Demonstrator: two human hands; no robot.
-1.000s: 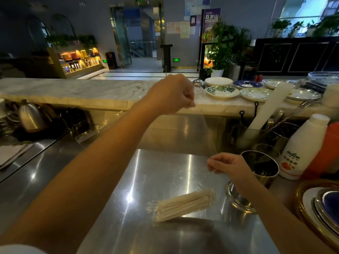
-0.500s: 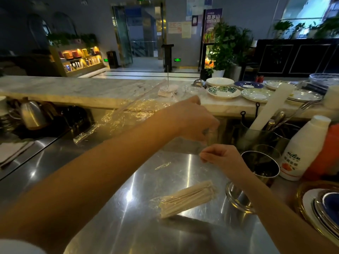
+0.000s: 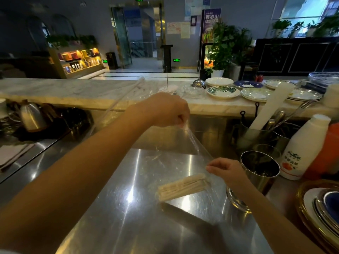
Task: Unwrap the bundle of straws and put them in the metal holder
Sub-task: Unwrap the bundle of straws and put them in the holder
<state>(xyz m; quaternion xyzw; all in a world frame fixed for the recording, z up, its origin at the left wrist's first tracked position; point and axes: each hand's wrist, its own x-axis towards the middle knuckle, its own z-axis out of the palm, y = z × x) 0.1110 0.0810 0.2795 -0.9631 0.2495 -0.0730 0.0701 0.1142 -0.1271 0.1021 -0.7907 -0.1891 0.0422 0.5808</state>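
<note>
A bundle of pale straws (image 3: 181, 186) lies flat on the steel counter (image 3: 128, 226), still lying on clear plastic wrap (image 3: 194, 143). My left hand (image 3: 167, 110) is raised above the counter and pinches the upper edge of the wrap. My right hand (image 3: 226, 170) pinches the lower edge just right of the straws' far end. The film is stretched taut between the two hands. The round metal holder (image 3: 260, 168) stands upright directly right of my right hand, its dark inside showing.
A white bottle (image 3: 304, 149) and an orange container (image 3: 328, 153) stand right of the holder. Utensil pots (image 3: 256, 132) stand behind it. Stacked plates (image 3: 321, 211) sit at the right edge. Dishes (image 3: 222, 92) line the marble ledge. A kettle (image 3: 32, 116) is at left.
My left hand swung down and right, then lifted back up, pulling the film taut. My right hand dropped closer to the straws. The loose wrap has spread out over the counter.
</note>
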